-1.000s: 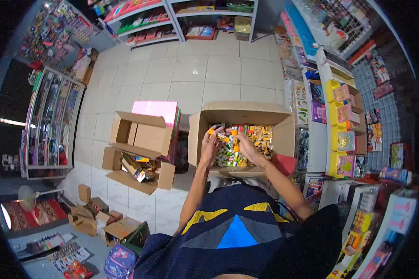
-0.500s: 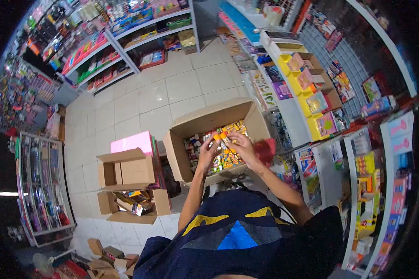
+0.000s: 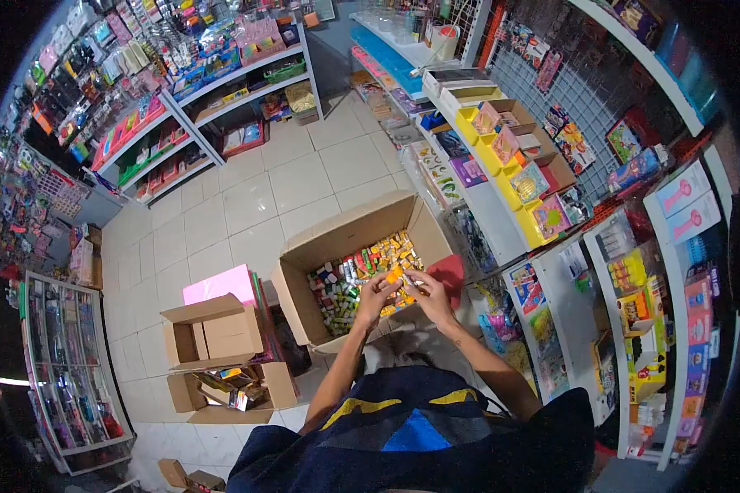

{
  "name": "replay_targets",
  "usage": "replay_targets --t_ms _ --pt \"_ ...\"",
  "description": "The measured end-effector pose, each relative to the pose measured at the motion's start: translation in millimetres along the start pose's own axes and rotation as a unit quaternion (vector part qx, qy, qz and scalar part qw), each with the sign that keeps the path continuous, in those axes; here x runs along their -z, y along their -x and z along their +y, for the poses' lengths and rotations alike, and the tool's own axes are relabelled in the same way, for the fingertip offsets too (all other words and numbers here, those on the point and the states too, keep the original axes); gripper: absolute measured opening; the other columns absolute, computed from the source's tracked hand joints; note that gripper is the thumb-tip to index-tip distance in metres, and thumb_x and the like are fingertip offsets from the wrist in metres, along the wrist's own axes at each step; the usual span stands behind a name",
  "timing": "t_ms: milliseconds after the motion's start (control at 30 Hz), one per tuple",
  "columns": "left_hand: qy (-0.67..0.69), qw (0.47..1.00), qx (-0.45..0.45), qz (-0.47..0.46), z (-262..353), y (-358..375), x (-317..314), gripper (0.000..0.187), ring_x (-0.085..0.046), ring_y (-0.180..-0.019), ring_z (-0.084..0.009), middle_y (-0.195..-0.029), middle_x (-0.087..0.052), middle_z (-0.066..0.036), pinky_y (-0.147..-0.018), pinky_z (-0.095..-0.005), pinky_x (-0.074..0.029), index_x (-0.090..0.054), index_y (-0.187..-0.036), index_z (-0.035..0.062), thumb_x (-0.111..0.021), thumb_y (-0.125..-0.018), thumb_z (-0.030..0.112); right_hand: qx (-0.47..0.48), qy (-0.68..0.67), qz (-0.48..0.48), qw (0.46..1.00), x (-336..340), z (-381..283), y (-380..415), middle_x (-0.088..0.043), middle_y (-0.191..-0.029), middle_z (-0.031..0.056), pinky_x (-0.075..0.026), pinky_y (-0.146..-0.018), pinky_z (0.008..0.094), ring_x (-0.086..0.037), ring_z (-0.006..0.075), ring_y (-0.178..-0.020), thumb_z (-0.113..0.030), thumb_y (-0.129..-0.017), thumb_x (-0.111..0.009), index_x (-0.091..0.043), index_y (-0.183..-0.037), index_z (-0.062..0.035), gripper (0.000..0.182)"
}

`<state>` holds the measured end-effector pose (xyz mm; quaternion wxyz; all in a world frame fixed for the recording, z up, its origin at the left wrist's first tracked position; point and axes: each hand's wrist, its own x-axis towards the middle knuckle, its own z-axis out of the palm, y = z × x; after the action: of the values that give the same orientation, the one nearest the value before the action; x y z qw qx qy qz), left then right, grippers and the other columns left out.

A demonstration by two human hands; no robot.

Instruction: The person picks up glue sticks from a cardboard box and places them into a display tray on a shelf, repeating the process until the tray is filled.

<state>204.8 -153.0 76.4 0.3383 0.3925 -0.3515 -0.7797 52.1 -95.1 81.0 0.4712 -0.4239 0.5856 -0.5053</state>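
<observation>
Both hands are over a large open cardboard box (image 3: 281, 283) filled with many small, brightly coloured packs (image 3: 349, 275). A small orange-yellow item (image 3: 395, 273), too small to tell its kind, is pinched in the fingers of my left hand (image 3: 373, 299). Close beside it, my right hand (image 3: 432, 301) has its fingers closed at the item's right side, with a bit of white showing at the fingertips. Whether the right hand grips the same item or a second one I cannot make out. Yellow-orange packs lie thickest under the hands.
Left of the large box stand an open carton (image 3: 214, 333) and another carton (image 3: 275, 386) holding packaged goods, with a pink sheet (image 3: 218, 286) behind. Shelves (image 3: 489, 205) of stationery run along the right. A red piece (image 3: 446, 278) sits by the box's right edge.
The view has tilted and shifted, so the box appears lower and further left. My hands have come closer together around the orange-yellow item.
</observation>
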Motion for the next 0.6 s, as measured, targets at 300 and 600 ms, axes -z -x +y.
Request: replay_targets --t_ms 300,600 --pt "-0.055 0.998 -0.002 -0.002 -9.3 -3.5 -14.2 0.029 -0.06 -0.074 -0.007 -0.089 -0.064 0.001 -0.066 -0.025 -0.055 -0.059 -0.113 0.0023 -0.065 -0.087 0.014 0.019 -0.005 -0.021 1.0 21.3 6.2 15.5 -0.058 -0.124 0.0072 -0.046 -0.088 0.0256 -0.054 0.0125 -0.11 -0.008 -0.085 -0.065 -0.052 -0.128 -0.0008 0.046" --pt "-0.082 0.992 -0.028 -0.097 -46.8 -8.4 -86.9 0.035 -0.063 -0.073 -0.0086 -0.087 -0.065 -0.002 -0.063 -0.024 -0.055 -0.054 -0.119 0.0032 -0.063 -0.089 0.017 0.043 -0.018 0.034 0.998 93.3 5.8 58.1 -0.061 -0.111 0.0076 -0.048 -0.079 0.0245 -0.059 0.0113 -0.094 -0.008 -0.086 -0.065 -0.051 -0.129 -0.0019 0.045"
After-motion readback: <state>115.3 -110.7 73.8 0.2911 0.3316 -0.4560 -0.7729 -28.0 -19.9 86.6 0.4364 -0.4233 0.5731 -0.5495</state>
